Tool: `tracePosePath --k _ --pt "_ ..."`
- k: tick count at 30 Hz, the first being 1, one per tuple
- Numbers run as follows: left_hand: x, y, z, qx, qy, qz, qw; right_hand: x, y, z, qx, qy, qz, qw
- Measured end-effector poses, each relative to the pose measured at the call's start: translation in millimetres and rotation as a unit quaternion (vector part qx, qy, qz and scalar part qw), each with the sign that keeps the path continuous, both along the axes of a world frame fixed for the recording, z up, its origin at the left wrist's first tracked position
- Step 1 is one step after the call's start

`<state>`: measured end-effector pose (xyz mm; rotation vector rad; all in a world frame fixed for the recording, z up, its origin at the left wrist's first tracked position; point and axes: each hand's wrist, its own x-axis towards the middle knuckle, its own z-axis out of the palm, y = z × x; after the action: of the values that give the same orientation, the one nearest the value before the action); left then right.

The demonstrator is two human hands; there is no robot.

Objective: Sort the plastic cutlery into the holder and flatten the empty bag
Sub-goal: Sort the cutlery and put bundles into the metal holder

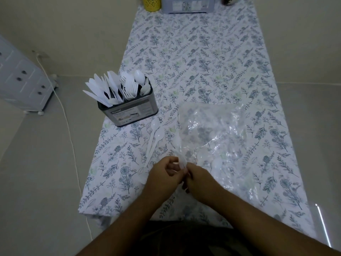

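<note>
Clear crinkled plastic bag lying on the floral tablecloth, right of centre, mouth seemingly turned toward the near edge; still a few white plastic spoons faintly visible inside near that end, so not yet ready for flattening. Left hand and right hand meeting at the bag's near corner, fingers of both curled and pinching something pale between them, apparently a white utensil together with the bag's edge; exactly which, impossible to tell; probably drawn close like this to work a piece out of the opening. Two loose white plastic spoons lying side by side on the cloth just left of the bag, between it and the holder, likely parked there for one trip. Dark rectangular metal cutlery holder standing upright near the table's left edge, knives fanned at its left, forks in the middle, spoons at the right; kept within easy reach of both hands. Far end of the table: yellow perforated cup and grey plastic box, well apart from the work.
</note>
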<state>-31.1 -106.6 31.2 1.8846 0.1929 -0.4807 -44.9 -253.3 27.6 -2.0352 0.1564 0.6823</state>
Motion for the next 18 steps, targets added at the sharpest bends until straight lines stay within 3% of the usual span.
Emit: tracePosePath --k 2,4,10,15,18 --pt "-10.1 4.8 -6.7 -0.006 0.020 0.033 0.999 -5.2 5.5 -3.1 -0.011 0.003 0.062 0.998" --pt "-17.4 8.3 -8.9 0.001 0.022 0.041 0.999 -7.4 9.2 -3.2 0.050 0.018 0.071 0.996" --pt "-6.4 15.4 -2.3 -0.031 0.021 0.047 0.998 -1.9 6.9 6.1 0.151 0.089 -0.044 0.983" --pt "11.4 3.1 3.6 -0.039 -0.001 -0.054 0.998 6.6 -13.6 4.6 0.101 0.035 -0.074 0.991" --pt "20.9 -16.1 0.1 0.035 -0.033 -0.158 0.986 2.7 -35.4 3.6 0.097 0.041 -0.102 0.989"
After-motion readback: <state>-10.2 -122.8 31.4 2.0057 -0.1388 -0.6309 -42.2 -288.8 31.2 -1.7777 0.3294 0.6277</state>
